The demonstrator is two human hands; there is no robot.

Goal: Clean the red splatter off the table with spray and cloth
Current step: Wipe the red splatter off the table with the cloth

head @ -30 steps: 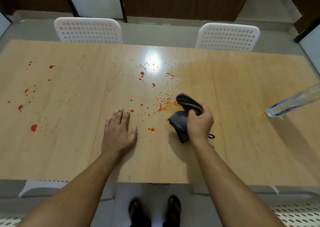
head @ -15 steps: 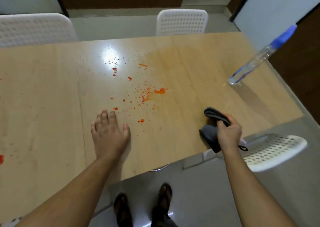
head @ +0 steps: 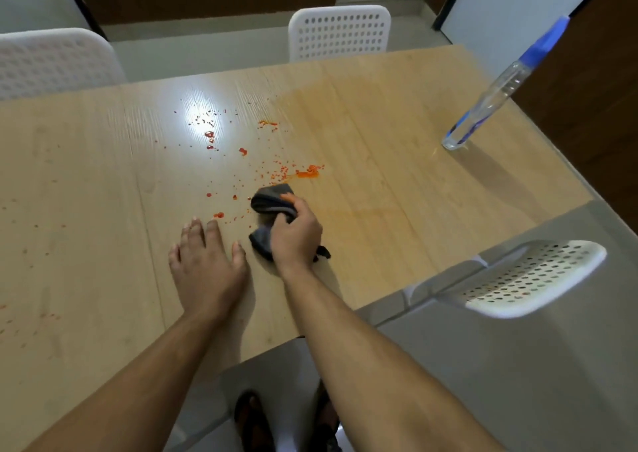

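In the head view, the right hand has come back from the table's near edge, where it was half a second ago, and now sits again at the near side of the red splatter, its fingers curled tight around the bunched dark cloth. The cloth touches the table just in front of the knuckles, and one fold shows an orange stain, so it has already taken up some of the red. The left hand has stayed where it was, flat on the wood with straight fingers, close beside the right hand and almost touching the cloth with its thumb. Ahead of the right hand the orange smear and many small drops are not yet wiped; more drops lie ahead of the left hand, near the bright reflection, and a few faint ones far to its left, though this part is blurred and I cannot count them. The spray bottle stands well away to the right of the right hand, untouched. I judge that a new wiping stroke begins now, and that much of the cleaning is still to do
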